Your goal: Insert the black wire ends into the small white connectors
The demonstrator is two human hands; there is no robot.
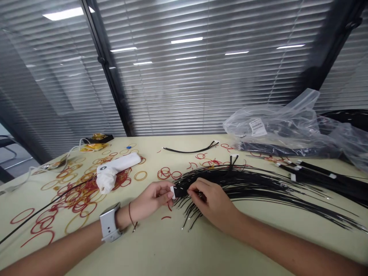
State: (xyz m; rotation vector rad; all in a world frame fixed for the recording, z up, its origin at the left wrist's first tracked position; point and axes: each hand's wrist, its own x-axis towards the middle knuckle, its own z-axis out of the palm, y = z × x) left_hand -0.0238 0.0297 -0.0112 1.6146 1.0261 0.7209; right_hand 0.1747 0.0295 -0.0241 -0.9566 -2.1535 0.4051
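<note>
My left hand (156,197), with a grey watch on the wrist, pinches a white tag-like piece (173,192) at the near-left end of a black wire bundle (181,190). Close beside it, my right hand (208,199) has thumb and forefinger pressed together at the bundle. Whatever lies between those fingertips is too small to make out. Many thin black wires (258,191) with pale tips run from under my hands toward the right. Several loose wire ends (191,220) poke out below the bundle, between my hands.
Red and yellow rubber bands (83,195) lie scattered at left, around a white handheld device (115,170) with a black cord. A separate black cable (191,150) rests behind. Clear plastic bags (276,122) and black cables with white ends (319,176) occupy the right. Blinds (178,88) back the table.
</note>
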